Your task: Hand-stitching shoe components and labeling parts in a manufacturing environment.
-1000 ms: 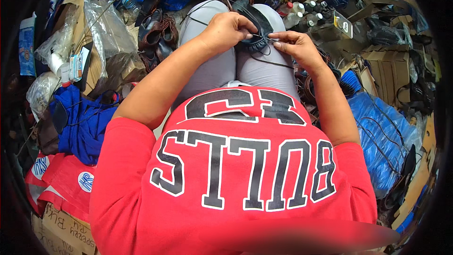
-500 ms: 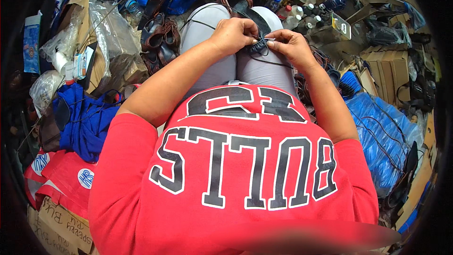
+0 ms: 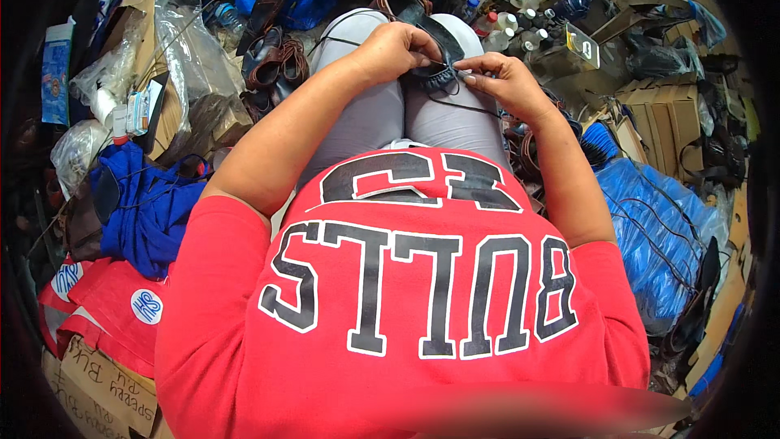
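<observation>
Clutter crowds the floor (image 3: pixel 244 126), so the dark shoe piece (image 3: pixel 435 65) rests on the knees. Left hand (image 3: pixel 394 53) grips it steady; right hand (image 3: pixel 496 81) pinches thread (image 3: pixel 455 106) taut.

Both hands (image 3: pixel 455 65) gripping dark leather piece (image 3: pixel 435 53)

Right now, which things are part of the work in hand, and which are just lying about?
In hand:
left hand
right hand
dark leather piece
black thread

Lying about:
blue cloth
brown straps
white bottles
cardboard box
blue plastic sheet
</observation>
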{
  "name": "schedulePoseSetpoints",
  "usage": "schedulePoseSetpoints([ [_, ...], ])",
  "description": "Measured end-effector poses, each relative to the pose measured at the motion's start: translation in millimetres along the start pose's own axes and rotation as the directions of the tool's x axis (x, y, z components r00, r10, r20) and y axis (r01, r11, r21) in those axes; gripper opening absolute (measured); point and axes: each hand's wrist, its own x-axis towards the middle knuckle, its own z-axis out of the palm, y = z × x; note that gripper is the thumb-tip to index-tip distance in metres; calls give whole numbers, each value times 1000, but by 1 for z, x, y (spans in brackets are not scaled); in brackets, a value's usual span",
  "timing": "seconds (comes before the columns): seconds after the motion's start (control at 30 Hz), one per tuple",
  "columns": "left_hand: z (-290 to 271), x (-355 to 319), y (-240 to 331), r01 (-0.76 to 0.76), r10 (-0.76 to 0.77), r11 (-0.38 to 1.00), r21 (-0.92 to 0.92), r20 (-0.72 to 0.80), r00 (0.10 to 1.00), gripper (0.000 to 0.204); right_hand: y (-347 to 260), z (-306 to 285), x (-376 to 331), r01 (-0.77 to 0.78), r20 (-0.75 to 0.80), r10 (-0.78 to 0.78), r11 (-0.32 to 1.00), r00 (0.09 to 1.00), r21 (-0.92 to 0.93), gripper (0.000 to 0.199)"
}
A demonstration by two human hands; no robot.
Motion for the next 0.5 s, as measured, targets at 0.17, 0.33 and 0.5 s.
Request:
schedulePoseSetpoints([
  [0.17,0,-3,-10,-111,101,981,-158,-69,992,17,-7,-1,-8,-16,36,20,993,999,-117,28],
  [0.33,4,-12,-4,-44,36,995,-86,-91,995,15,-2,7,-14,-125,-4,125,991,992,39,32],
  [0.5,7,-2,-7,33,-28,996,83,-61,998,15,6,8,-7,-129,17,131,932,991,338,34],
])
